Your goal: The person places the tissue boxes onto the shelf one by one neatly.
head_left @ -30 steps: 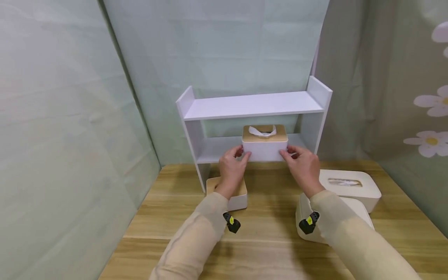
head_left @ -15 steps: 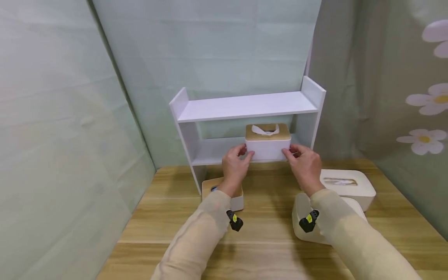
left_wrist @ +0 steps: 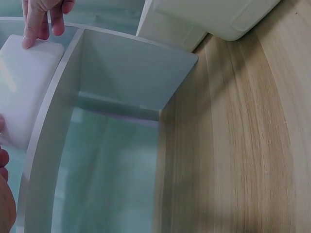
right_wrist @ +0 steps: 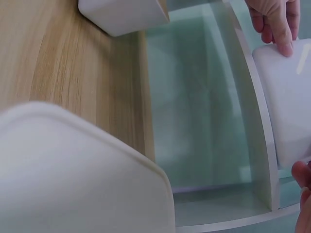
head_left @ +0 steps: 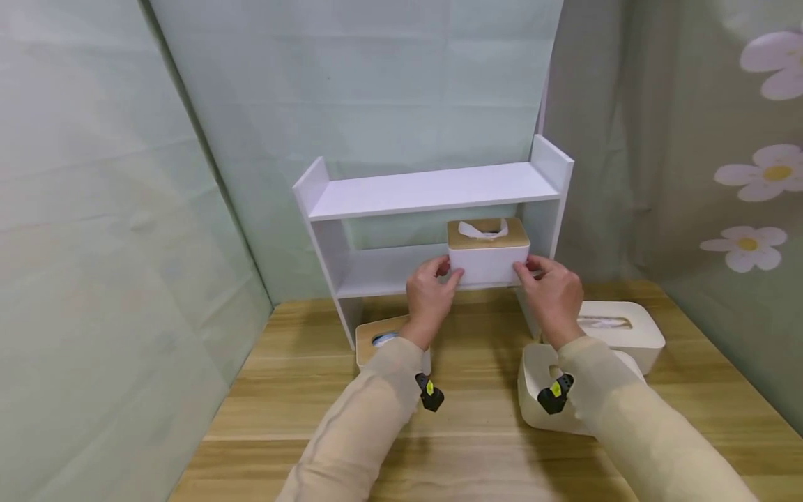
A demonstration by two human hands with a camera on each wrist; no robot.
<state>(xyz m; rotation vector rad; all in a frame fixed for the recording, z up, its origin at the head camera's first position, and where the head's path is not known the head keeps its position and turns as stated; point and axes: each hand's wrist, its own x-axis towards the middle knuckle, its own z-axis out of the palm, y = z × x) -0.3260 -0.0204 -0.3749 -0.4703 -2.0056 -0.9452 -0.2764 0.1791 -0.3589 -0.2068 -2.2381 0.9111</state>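
At nine o'clock, left hand (head_left: 430,295) pinches the tissue box (head_left: 488,265); right hand (head_left: 553,295) pinches at three. Its long axis spans them!

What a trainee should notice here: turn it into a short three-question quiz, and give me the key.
1. Multiple choice: The left hand and right hand hold a tissue box. Where is it at the white two-tier shelf?
A) Above the upper board
B) Between the two boards
C) Below the lower board

2. True or false: The held box is white all over.

3. Count: How many boxes are seen standing on the wooden tabletop?

Key:
1. B
2. False; its lid is wood-coloured.
3. Three: a wood-lidded box on the left, plus a rear off-white box and a front off-white box on the right.
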